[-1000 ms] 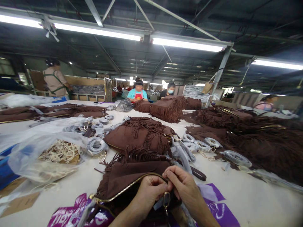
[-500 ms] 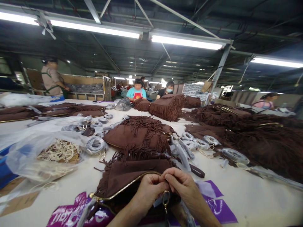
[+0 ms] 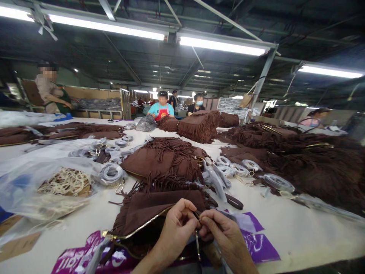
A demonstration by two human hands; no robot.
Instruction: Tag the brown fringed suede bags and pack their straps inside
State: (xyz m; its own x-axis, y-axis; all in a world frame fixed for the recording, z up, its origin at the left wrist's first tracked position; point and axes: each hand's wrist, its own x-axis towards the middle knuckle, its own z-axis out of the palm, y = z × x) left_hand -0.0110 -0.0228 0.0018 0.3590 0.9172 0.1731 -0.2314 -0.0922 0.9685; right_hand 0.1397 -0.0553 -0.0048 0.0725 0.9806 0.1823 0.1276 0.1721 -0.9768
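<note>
A brown fringed bag (image 3: pixel 168 199) lies in front of me with its gold zipper (image 3: pixel 145 226) drawn apart and the dark inside showing. Over its right end, my left hand (image 3: pixel 179 228) and my right hand (image 3: pixel 224 232) meet with fingertips pinched. Something small and thin is between them, too fine and hidden to name. Just below the fingers hangs a narrow metal clip (image 3: pixel 197 245), seen almost edge-on. Purple printed plastic (image 3: pixel 68 260) sticks out beneath the bag on the left, and another purple piece (image 3: pixel 264 249) lies right of my right hand.
Another fringed bag (image 3: pixel 159 163) lies just beyond. Coiled, wrapped straps (image 3: pixel 111 174) with gold clips are scattered on both sides. A clear plastic bag of pale cords (image 3: pixel 67 182) is at left. Brown fringed bags (image 3: pixel 313 163) pile up at right. Several people are in the background.
Both hands remain together at the bag's right end, with the fingers shifted a little. The hanging clip has turned from its broad side to nearly edge-on. The whole view has moved slightly.
</note>
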